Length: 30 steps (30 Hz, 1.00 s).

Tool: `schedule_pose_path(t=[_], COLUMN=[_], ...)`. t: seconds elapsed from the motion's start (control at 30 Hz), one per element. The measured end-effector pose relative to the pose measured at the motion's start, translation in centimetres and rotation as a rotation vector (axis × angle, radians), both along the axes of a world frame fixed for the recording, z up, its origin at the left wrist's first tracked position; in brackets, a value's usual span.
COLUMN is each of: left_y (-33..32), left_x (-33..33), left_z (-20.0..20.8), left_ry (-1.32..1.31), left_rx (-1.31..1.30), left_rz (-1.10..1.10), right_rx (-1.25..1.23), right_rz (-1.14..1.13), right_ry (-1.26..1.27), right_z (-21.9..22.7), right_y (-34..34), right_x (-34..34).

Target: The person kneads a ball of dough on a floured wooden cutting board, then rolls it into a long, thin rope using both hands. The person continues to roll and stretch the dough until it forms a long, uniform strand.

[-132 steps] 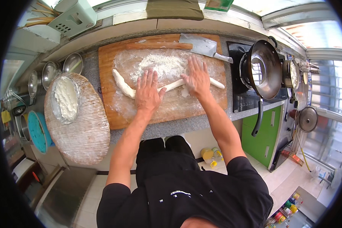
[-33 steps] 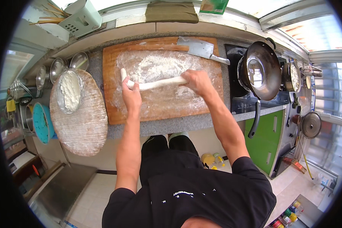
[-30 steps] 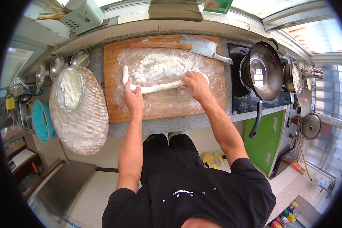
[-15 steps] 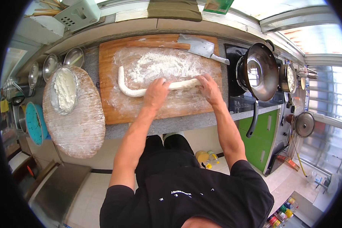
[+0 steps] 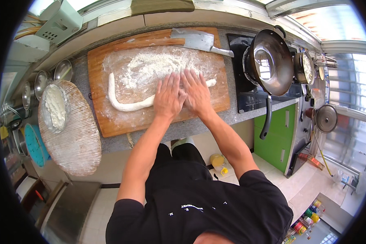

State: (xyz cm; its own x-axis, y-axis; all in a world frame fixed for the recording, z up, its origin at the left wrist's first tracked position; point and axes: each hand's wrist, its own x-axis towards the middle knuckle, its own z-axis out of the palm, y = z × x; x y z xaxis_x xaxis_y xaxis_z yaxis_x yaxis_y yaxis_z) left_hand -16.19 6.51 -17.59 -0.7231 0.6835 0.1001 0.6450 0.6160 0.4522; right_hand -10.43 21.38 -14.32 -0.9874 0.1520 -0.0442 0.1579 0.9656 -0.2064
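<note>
A long white rope of dough (image 5: pixel 128 106) lies on the floured wooden board (image 5: pixel 99 118), its left end bending up and away from me. My left hand (image 5: pixel 167 96) rests flat over the middle of the rope with fingers stretched forward. Right beside it, my right hand (image 5: pixel 196 93) also lies flat on the dough, and the two thumbs meet or nearly so. Both palms hide the stretch of dough under them; its right end sticks out past my right hand. Loose flour (image 5: pixel 150 67) is spread beyond my fingertips.
Along the board's far edge lie a rolling pin (image 5: pixel 150 43) and a cleaver (image 5: pixel 199 40). A bowl of flour (image 5: pixel 56 109) sits on a round ridged tray (image 5: pixel 75 142) at the left. To the right, a wok (image 5: pixel 282 77) stands on the stove, its handle jutting toward me.
My hands have come together over the middle of the dough and flattened, the right one leaving the rope's right end. The whole view has shifted and turned slightly.
</note>
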Motion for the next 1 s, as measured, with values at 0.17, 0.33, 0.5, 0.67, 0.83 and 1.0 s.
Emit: schedule_pose_path(t=[0.17, 0.33, 0.5, 0.67, 0.83, 1.0], left_y=[-2.5, 1.1, 0.4, 6.2, 7.7, 2.1], left_x=[1.9, -3.0, 1.6, 3.2, -0.5, 6.2], left_z=[0.2, 1.7, 3.0, 1.0, 1.3, 2.2], left_ry=[0.045, 0.006, 0.023, -0.038, 0.044, -0.095], left_rx=[-0.232, -0.405, -0.456, -0.128, -0.265, -0.243], left_rz=[-0.066, 0.119, -0.02, -0.028, -0.056, -0.166], right_rx=[-0.066, -0.021, 0.048, 0.081, 0.062, -0.04], right_rz=[-0.025, -0.126, -0.081, -0.014, -0.075, -0.081], right_ry=[-0.022, 0.094, -0.001, 0.023, 0.094, -0.015], right_z=[-0.5, -0.9, -1.6, -1.0, -1.4, -1.4], right_y=[0.6, 5.1, 3.2, 5.0, 7.6, 4.5], right_x=[5.0, -3.7, 2.9, 2.6, -0.8, 8.6])
